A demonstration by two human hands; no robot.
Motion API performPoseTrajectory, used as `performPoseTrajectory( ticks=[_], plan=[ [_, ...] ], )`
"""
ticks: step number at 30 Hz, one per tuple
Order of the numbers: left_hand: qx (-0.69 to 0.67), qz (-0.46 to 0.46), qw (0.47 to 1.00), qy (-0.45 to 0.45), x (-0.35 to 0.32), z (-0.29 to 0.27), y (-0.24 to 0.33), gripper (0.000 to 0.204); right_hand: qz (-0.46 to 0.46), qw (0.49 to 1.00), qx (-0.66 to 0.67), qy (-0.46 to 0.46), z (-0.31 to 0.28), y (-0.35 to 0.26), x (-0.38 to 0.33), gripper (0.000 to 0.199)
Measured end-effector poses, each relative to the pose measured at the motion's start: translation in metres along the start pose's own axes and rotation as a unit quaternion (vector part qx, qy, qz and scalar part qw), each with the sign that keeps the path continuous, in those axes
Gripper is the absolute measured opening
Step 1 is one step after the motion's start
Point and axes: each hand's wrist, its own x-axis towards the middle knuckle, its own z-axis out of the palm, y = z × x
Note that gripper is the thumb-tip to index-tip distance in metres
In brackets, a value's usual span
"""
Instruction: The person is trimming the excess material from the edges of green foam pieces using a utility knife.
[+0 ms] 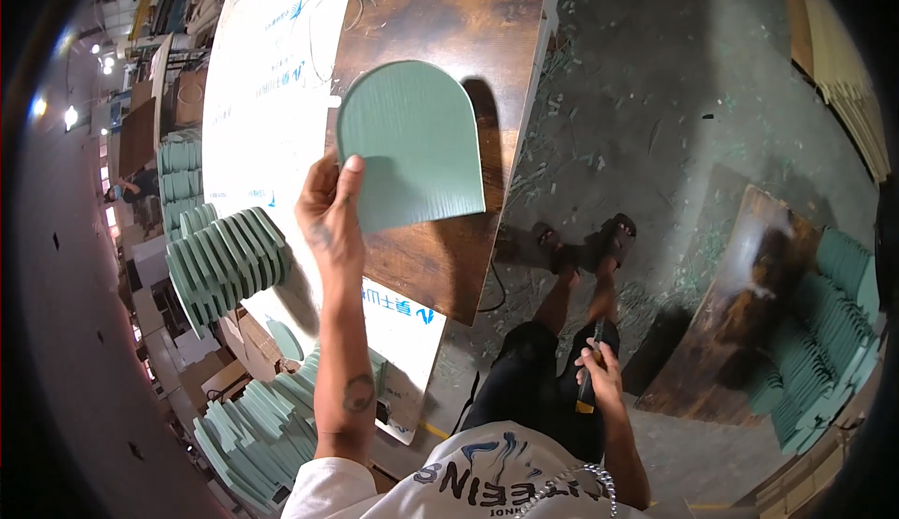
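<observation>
Pinching the green arched panel point(412, 140) by its left edge over the brown tabletop point(449, 27), probably light, stiff and best edge-held, the left hand point(330, 202) works while the right hand point(604, 371) grips a black-and-yellow tool point(586, 395).

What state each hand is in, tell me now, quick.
Left hand: closed, gripping a green arched panel by its edge.
Right hand: closed around a slim black-and-yellow tool, exact kind unclear.
</observation>
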Motion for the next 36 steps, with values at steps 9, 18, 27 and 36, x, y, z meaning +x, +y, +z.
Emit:
performPoseTrajectory(
  ticks=[9, 18, 27, 36],
  plan=[
    [0.315, 0.168, 0.932, 0.065, -0.024, 0.052, -0.097, 0.049, 0.049, 0.998, -0.032, -0.016, -0.029, 0.023, 0.015, 0.038],
    [0.264, 0.202, 0.940, 0.070, -0.023, 0.059, -0.100, 0.044, -0.055, 0.930, -0.361, 0.044, -0.044, 0.015, -0.011, 0.059],
    [0.330, 0.214, 0.916, 0.079, -0.020, 0.069, -0.115, 0.049, -0.025, 0.866, -0.474, 0.154, -0.024, -0.032, -0.090, 0.073],
    [0.307, 0.191, 0.928, 0.083, -0.021, 0.064, -0.111, 0.048, -0.099, 0.893, -0.432, 0.083, -0.053, -0.027, -0.165, 0.079]
  ],
)
